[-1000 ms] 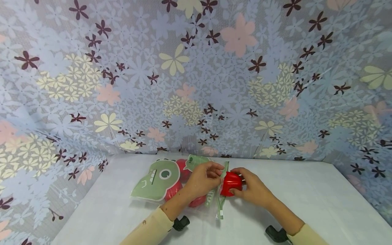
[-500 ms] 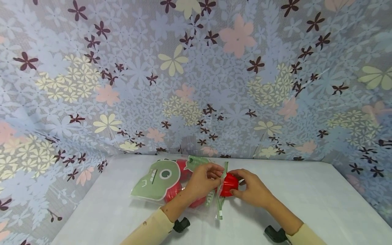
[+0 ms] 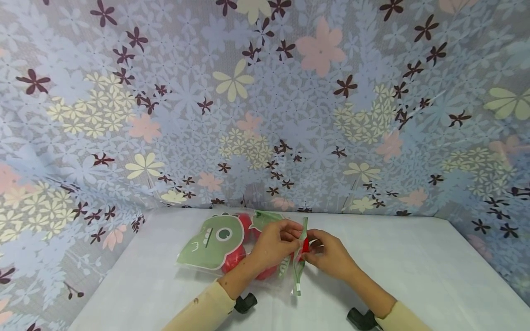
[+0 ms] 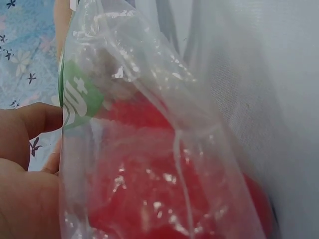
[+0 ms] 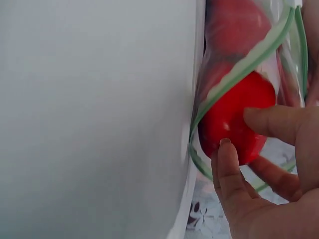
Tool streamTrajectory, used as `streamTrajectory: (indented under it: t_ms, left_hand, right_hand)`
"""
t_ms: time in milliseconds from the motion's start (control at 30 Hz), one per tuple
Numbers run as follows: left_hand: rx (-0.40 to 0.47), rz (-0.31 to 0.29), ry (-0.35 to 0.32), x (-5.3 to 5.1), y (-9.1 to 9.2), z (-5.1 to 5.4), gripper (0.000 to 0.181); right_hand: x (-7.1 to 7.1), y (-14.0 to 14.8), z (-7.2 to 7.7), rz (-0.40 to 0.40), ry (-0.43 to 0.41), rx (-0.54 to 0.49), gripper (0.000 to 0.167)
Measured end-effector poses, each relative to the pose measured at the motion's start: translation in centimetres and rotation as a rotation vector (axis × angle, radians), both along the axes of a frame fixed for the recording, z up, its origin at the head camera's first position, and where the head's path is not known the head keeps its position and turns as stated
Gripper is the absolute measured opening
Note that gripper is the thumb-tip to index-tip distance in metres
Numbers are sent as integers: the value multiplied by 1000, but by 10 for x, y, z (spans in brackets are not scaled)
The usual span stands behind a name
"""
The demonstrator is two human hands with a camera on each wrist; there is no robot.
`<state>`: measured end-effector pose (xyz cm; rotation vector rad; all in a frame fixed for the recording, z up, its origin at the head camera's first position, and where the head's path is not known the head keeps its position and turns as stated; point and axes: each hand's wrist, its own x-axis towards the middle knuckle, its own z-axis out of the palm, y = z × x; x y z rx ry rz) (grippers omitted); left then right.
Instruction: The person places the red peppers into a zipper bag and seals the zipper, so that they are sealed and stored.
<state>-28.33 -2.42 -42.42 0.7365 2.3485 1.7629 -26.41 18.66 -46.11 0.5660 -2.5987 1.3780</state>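
A clear zip bag (image 3: 213,248) with green dinosaur print and a green zip edge lies on the table, with several red items (image 3: 234,259) inside. My left hand (image 3: 275,243) pinches the bag at its open mouth. With thumb and fingers, my right hand (image 3: 331,255) holds a glossy red bell pepper (image 5: 234,117), most of it inside the mouth. The green zip edge (image 5: 244,64) passes around the pepper in the right wrist view. Red contents (image 4: 144,184) show through the plastic in the left wrist view; their exact kind is blurred.
A white cloth (image 3: 414,266) covers the table. Floral fabric (image 3: 265,115) hangs behind it. A black wrist mount (image 3: 246,303) sits under the left forearm, and another black mount (image 3: 361,318) is by the right one.
My right hand has moved left, pushing the red bell pepper from outside the bag's mouth into it. My left hand stays at the bag's edge.
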Motion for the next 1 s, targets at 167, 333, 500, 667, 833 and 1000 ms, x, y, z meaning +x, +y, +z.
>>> streamTrajectory:
  t_ms: [167, 333, 500, 667, 833, 1000]
  left_hand:
    - [22, -14, 7, -1, 0, 0, 28]
    - [16, -13, 15, -3, 0, -2, 28]
    - [21, -16, 2, -2, 0, 0, 28]
    - [37, -15, -20, -2, -1, 0, 28]
    - [49, -18, -20, -2, 0, 0, 27]
    - [42, -16, -18, -3, -1, -2, 27]
  right_hand:
    - [0, -6, -1, 11, -101, -85, 33]
    - [-2, -9, -2, -21, -161, -114, 30]
    - [-3, -11, -3, 13, -176, -135, 30]
    - [-2, -13, -4, 104, -195, -183, 34]
    - [-1, -14, -5, 177, -197, -224, 34]
    - [0, -13, -9, 235, -243, -239, 36]
